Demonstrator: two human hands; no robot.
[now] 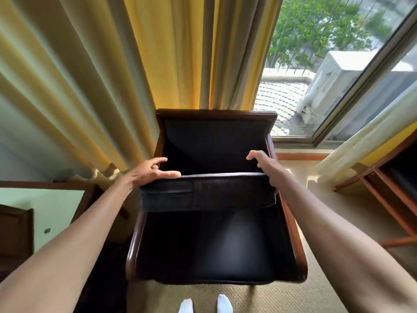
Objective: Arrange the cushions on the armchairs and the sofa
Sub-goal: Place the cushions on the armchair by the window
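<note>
A dark wooden armchair [293, 222] with a black seat stands before me, its back toward the curtains. A black cushion [207, 192] is held level above the seat, its near edge facing me and slightly blurred. My left hand [149, 171] grips its left end, thumb lying along the top edge and fingers spread. My right hand [266, 164] holds the right end, fingers curled over the far side. The black backrest pad [214, 143] shows behind the cushion.
Yellow curtains [90, 86] hang behind and left of the chair. A window [327, 64] is at the right. A white-topped wooden table [45, 211] stands at the left, wooden furniture [388, 188] at the right. My white socks [205, 304] stand on beige carpet.
</note>
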